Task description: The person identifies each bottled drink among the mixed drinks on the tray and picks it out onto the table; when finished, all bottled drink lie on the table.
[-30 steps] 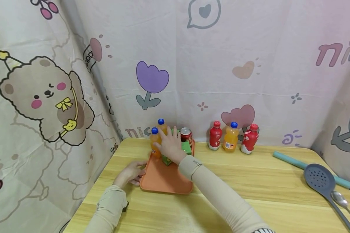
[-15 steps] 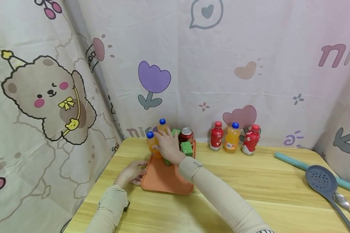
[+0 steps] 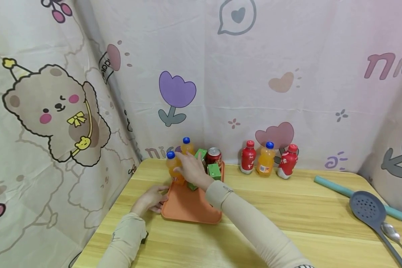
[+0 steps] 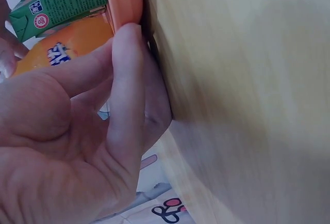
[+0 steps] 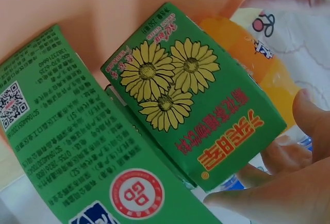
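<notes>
My left hand (image 3: 150, 200) pinches the left rim of the orange tray (image 3: 191, 208); in the left wrist view its fingertips meet at the tray's edge. Over the tray's left side, my right hand (image 3: 193, 169) has thumb and forefinger about the upper part of an orange soda bottle (image 3: 172, 163) with a blue cap, which leans slightly left. Its remaining fingers are partly hidden. Beside that hand stand green drink cartons (image 3: 214, 170); in the right wrist view one carton (image 5: 175, 90) shows yellow flowers. A second orange soda bottle (image 3: 187, 148) and a red can (image 3: 214, 154) stand behind.
Right of the tray, along the back, stand a red bottle (image 3: 248, 158), an orange soda bottle (image 3: 266, 160) and another red bottle (image 3: 287, 162). At the table's right lie a grey skimmer (image 3: 367, 206), a turquoise-handled utensil (image 3: 333, 186) and a metal spoon (image 3: 391, 231). A patterned curtain (image 3: 227, 89) hangs behind.
The right hand's spread fingers have drawn in, and the front orange soda bottle has shifted left and tilted. The left hand stays at the tray's rim.
</notes>
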A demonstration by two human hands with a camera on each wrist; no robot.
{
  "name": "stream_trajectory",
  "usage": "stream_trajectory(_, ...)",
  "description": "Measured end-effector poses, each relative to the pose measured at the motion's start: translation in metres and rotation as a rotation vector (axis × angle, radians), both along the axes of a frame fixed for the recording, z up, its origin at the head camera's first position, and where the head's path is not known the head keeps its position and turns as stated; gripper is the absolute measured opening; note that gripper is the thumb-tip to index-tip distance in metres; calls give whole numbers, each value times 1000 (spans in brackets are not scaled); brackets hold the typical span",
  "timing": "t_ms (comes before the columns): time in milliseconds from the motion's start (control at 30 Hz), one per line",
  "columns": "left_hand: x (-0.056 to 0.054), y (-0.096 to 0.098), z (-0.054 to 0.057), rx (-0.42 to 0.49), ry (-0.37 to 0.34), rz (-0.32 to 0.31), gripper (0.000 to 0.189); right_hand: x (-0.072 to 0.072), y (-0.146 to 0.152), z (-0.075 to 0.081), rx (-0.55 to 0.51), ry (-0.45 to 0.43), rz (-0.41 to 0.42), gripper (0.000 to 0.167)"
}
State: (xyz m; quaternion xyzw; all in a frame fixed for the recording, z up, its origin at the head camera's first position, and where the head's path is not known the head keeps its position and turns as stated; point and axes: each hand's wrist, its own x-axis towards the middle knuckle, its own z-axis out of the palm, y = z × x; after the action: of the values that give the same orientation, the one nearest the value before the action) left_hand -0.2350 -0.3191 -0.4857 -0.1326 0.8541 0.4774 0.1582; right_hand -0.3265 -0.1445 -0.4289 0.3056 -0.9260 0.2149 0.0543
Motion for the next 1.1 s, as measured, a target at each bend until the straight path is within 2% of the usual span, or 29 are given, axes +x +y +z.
stream_trajectory(133, 0, 0, 0, 10, 4, -2, 55, -2, 5, 7, -102, -29, 38, 65)
stream_trajectory(433, 1, 1, -1, 2, 6, 14, 56, -2, 13, 20, -419, -133, 144, 65)
stream_trajectory(667, 2, 3, -2, -11, 20, 25, 54, 4, 20, 35, -641, -267, 179, 66)
stream_trajectory(800, 2, 4, -2, -10, 27, 19, 53, 7, 31, 44, -710, -377, 195, 67)
stream_trajectory(900, 3, 4, -1, -9, 23, 13, 53, 11, 44, 50, -764, -449, 242, 65)
stream_trajectory(1033, 3, 3, -1, -8, 15, 12, 53, 14, 65, 55, -799, -476, 286, 63)
stream_trajectory(1100, 4, 4, -1, -1, 18, 14, 54, 15, 77, 56, -794, -461, 296, 62)
